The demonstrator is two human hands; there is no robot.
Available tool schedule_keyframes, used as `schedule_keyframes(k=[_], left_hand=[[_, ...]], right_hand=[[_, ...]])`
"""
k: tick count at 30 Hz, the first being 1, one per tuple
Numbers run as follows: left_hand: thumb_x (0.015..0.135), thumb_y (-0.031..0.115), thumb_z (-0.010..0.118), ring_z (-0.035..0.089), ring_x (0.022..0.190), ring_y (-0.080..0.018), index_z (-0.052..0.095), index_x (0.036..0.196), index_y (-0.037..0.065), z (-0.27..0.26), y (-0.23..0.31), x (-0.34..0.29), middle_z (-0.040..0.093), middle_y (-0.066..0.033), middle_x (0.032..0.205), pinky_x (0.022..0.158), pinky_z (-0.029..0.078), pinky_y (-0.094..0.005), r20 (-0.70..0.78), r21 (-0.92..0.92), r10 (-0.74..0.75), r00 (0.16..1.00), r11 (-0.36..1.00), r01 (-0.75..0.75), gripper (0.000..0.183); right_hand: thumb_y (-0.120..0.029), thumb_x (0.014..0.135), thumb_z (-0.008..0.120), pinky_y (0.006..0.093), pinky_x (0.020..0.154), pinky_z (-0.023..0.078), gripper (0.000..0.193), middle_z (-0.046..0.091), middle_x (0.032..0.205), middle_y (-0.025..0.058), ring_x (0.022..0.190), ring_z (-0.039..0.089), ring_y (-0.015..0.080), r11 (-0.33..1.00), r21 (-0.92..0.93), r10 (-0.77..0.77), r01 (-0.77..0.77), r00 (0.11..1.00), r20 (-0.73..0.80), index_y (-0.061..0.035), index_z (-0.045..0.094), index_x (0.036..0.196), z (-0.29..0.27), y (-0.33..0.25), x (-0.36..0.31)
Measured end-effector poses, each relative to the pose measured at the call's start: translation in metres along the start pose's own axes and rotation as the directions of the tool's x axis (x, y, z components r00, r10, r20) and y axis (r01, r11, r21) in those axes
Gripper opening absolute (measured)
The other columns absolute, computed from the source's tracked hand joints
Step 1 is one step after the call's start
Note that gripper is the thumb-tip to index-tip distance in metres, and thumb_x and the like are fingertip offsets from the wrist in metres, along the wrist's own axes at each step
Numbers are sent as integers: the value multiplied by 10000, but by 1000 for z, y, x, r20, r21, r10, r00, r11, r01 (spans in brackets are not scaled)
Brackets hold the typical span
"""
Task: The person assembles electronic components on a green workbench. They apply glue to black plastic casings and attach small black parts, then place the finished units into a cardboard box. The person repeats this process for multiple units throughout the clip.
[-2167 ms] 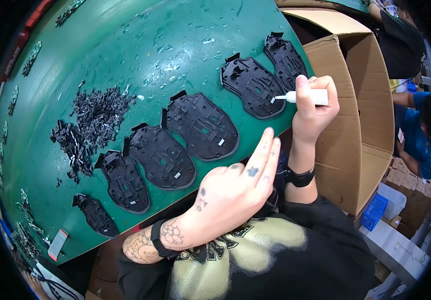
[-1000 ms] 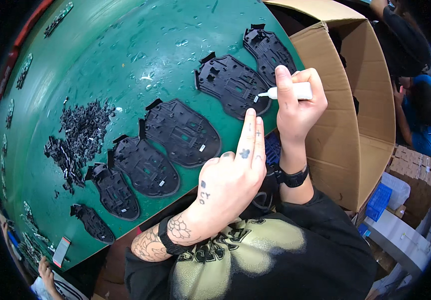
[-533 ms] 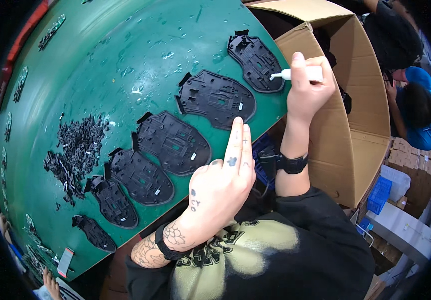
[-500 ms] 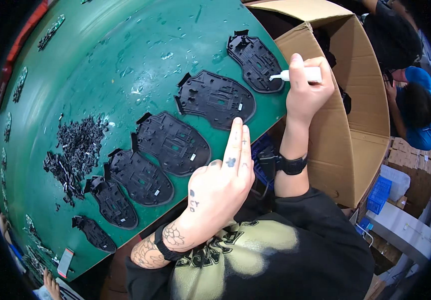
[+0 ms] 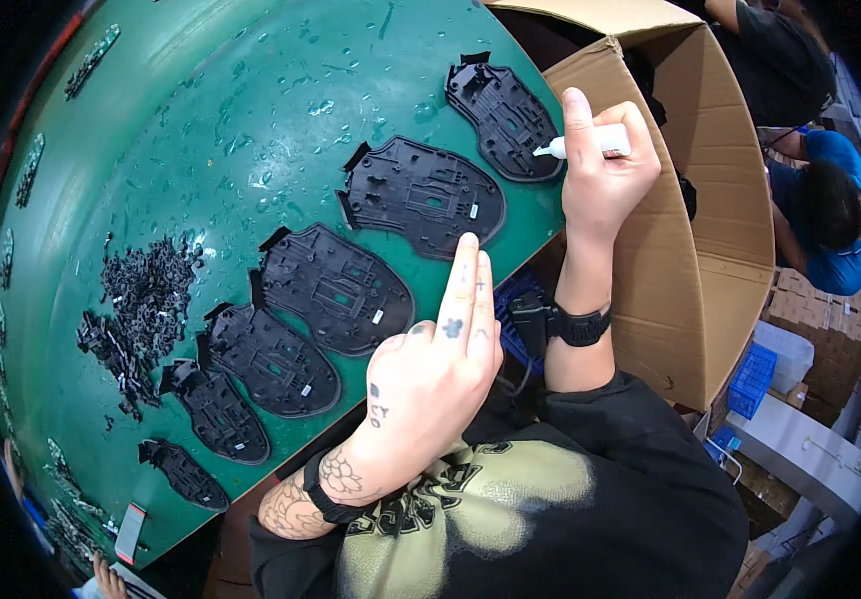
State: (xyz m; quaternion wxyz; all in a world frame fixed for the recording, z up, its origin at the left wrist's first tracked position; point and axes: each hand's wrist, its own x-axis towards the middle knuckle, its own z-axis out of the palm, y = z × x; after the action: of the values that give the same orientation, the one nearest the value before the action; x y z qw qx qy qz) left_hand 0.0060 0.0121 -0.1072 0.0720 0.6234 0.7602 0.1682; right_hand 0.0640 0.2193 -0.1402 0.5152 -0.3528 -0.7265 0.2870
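Several black plastic base shells, shaped like computer mouse bottoms, lie in a curved row along the near edge of a green table. My right hand [image 5: 608, 175] is closed around a small white squeeze bottle [image 5: 610, 141], thumb up along it. The bottle's thin nozzle points left, at the lower part of the farthest shell [image 5: 498, 112]; I cannot tell whether it touches. My left hand [image 5: 440, 349] has its index and middle fingers stretched out together, their tips at the near rim of the second shell [image 5: 421, 190]. That hand holds nothing. Another shell [image 5: 336, 290] lies just left of it.
A heap of small black parts [image 5: 151, 299] sits on the green table [image 5: 251, 150] beyond the shells. Green circuit boards [image 5: 91, 62] line the far left. A large open cardboard box [image 5: 650, 260] stands right of my right arm. A person in blue [image 5: 840, 215] is at the right.
The whole view has shifted slightly, moving the shells a little left in the picture. Both hands keep nearly the same pose, and the nozzle stays over the farthest shell.
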Motion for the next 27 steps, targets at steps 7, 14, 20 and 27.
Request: schedule_keyframes(k=[7,14,20,27], left_hand=[[795,220,667,535,461,-107,548,1299,-18,2,1,0,486,-103,1432,466,448,-230,-12,5,2,1000,1000,-2,570],[791,214,671,538,468,-108,551,1296,-21,1,1,0,487,-105,1431,471,450,-231,2,-16,0,1000,1000,0,569],[789,203,675,549,472,-119,551,1288,-30,0,1,0,487,-127,1425,478,461,-239,-7,-49,4,1000,999,-5,564],[745,52,681,654,640,-177,592,1222,-44,-11,-9,-4,562,-195,1320,526,496,-265,-276,-377,28,961,916,-136,495]], right_hand=[[-115,829,762,194,427,323,391,504,493,-30,459,449,16,1000,-22,-14,14,1000,-24,-64,453,596,-1,1,1],[-122,845,743,204,434,342,387,510,498,-11,461,459,25,996,-82,-36,30,997,-74,-58,450,601,-1,0,2],[-112,850,730,199,448,365,358,527,519,-9,474,477,30,998,-63,-39,31,992,-123,-55,457,626,1,-2,6],[-200,947,602,224,469,365,225,540,697,42,514,462,81,927,374,44,33,979,-197,-51,493,819,-8,6,1]])
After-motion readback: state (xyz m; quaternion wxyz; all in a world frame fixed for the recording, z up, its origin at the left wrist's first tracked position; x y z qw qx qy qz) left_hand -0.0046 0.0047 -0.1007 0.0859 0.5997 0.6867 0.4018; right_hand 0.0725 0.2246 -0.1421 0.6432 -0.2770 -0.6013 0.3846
